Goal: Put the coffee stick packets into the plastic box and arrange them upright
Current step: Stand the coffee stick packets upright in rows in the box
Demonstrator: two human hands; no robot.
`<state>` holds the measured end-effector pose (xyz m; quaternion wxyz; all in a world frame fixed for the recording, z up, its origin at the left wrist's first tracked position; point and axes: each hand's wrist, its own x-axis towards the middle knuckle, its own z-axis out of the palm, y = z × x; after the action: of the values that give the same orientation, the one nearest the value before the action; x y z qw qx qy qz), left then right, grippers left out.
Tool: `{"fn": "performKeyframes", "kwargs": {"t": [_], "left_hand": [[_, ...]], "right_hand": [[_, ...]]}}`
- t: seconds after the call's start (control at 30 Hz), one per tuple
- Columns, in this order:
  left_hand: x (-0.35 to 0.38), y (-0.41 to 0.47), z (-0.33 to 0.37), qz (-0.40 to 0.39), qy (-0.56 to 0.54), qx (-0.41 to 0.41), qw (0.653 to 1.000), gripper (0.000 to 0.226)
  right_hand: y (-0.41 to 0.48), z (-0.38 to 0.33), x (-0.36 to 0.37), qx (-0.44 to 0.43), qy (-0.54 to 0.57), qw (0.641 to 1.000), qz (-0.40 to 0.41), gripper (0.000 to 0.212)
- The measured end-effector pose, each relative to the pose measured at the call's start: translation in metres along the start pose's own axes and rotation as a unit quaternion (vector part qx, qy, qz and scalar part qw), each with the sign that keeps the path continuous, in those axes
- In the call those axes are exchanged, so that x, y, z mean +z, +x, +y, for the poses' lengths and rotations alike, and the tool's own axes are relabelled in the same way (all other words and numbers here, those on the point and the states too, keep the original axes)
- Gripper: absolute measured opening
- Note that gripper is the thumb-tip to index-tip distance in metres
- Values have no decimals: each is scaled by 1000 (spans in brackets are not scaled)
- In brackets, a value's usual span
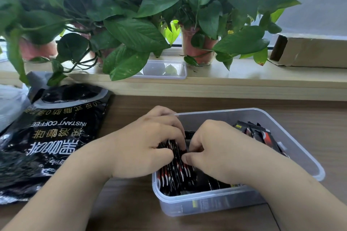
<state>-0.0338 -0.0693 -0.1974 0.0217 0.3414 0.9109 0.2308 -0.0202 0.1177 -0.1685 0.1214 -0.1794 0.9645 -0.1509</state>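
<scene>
A clear plastic box [293, 137] stands on the wooden table at lower right. Several black-and-red coffee stick packets [176, 174] stand packed on edge along its left side. More packets [259, 133] lean against the right wall. My left hand [146, 142] reaches over the box's left rim, fingers closed on the tops of the left bunch. My right hand [216, 150] is inside the box, thumb and fingers pinching the same bunch from the right. The middle of the box is hidden under my hands.
A large black instant coffee bag [52, 133] lies flat at left, its top torn. Behind the table runs a light wooden sill [244, 84] with potted plants [197, 43], a small clear lidded box [165, 69] and a cardboard box [309, 52].
</scene>
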Motion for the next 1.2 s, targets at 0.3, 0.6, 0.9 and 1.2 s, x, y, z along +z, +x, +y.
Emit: {"fn": "performKeyframes", "kwargs": {"t": [0.3, 0.6, 0.9, 1.2], "left_hand": [[-2, -2, 16, 55, 79, 80, 992, 50], [0, 0, 18, 32, 61, 153, 986, 43], [4, 2, 23, -22, 98, 81, 992, 57], [4, 1, 25, -44, 109, 52, 992, 50]], "right_hand": [[1, 11, -4, -50, -38, 996, -64, 42], [-11, 45, -48, -98, 134, 980, 111, 14], [18, 46, -11, -100, -89, 990, 38, 34], [15, 40, -6, -55, -157, 986, 12, 28]]}}
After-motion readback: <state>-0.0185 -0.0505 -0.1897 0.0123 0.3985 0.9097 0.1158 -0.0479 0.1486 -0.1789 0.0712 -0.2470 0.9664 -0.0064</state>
